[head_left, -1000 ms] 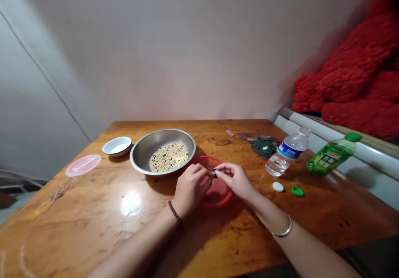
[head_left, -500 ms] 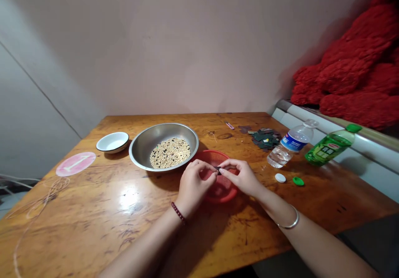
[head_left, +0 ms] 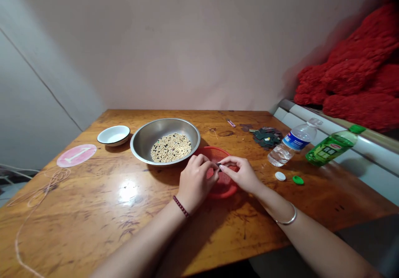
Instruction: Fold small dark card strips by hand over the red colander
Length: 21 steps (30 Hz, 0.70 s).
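Note:
Over a red plastic basket [head_left: 229, 191], my two hands come together fingertip to fingertip. My right hand [head_left: 241, 174] pinches a small dark piece [head_left: 219, 166] between thumb and forefinger. At the other side of that piece is my left hand [head_left: 198, 178], its fingers curled and closed; the fingertips are partly hidden, and what they grip is too small to make out. Just behind and left stands a wide steel basin [head_left: 140, 141] holding pale beans [head_left: 171, 148] mixed with dark ones.
To the left are a white enamel bowl [head_left: 113, 135], a pink disc [head_left: 76, 155] and loose string [head_left: 51, 184]. On the right lie a pile of dark green scraps [head_left: 267, 138], a water bottle [head_left: 294, 143], a green bottle [head_left: 333, 146], a white cap [head_left: 280, 176] and a green cap [head_left: 298, 180].
My left hand's fingers have curled in more and its wrist has turned slightly. The right hand stays nearly where it was, still pinching the dark piece. The view has shifted a little.

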Each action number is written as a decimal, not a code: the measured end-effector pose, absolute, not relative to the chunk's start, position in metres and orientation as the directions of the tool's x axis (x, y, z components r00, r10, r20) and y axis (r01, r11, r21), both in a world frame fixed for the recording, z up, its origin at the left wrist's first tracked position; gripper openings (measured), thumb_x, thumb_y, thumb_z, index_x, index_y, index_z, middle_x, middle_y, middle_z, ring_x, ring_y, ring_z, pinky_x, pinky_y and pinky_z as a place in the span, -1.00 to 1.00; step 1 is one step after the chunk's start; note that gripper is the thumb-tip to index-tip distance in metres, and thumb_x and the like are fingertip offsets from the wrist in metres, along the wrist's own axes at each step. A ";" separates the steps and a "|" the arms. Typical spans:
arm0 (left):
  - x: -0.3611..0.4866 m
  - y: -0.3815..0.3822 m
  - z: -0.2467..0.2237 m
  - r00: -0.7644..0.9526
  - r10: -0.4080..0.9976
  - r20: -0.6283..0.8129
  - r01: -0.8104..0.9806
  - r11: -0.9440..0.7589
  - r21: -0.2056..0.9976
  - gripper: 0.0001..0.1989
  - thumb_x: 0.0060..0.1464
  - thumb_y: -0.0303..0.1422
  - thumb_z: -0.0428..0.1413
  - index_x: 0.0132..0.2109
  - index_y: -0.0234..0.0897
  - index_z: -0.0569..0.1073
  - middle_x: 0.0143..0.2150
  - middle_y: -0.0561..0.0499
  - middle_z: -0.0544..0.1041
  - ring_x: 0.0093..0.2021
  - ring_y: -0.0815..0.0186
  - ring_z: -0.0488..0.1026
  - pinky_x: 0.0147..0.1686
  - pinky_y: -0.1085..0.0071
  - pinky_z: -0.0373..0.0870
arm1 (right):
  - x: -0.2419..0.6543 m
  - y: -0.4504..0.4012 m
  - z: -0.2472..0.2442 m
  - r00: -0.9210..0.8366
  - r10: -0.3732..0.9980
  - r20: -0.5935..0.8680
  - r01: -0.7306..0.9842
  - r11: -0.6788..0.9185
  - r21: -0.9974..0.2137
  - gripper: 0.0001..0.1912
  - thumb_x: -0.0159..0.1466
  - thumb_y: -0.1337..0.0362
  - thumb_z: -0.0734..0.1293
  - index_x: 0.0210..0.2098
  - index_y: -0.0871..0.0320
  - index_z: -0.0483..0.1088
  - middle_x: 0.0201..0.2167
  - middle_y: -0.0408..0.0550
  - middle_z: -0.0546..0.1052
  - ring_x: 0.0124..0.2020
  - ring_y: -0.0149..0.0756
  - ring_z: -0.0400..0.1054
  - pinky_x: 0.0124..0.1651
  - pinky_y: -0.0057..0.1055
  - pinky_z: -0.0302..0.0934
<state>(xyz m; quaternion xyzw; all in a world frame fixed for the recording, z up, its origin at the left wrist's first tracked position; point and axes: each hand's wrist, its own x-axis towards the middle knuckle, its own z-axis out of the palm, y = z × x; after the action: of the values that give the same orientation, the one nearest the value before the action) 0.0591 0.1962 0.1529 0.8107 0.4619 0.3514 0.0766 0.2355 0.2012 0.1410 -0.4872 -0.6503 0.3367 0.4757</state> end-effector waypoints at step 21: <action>0.061 0.192 0.151 0.281 0.794 0.539 0.754 -0.530 0.388 -0.92 0.13 -0.31 0.14 -0.27 -0.19 0.52 -0.23 0.02 0.46 -0.20 0.32 0.34 -0.30 0.44 0.29 | 0.234 0.199 0.143 -0.068 0.955 0.290 0.312 0.296 -0.903 -0.85 0.12 0.21 0.41 -0.36 0.17 0.50 -0.36 0.00 0.62 -0.32 -0.23 0.54 -0.15 -0.30 0.44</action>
<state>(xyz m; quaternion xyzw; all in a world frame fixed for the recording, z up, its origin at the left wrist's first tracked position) 0.0609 0.1920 0.1510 0.7999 0.4838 0.3540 0.0285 0.2345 0.1994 0.1426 -0.4883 -0.6483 0.3369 0.4772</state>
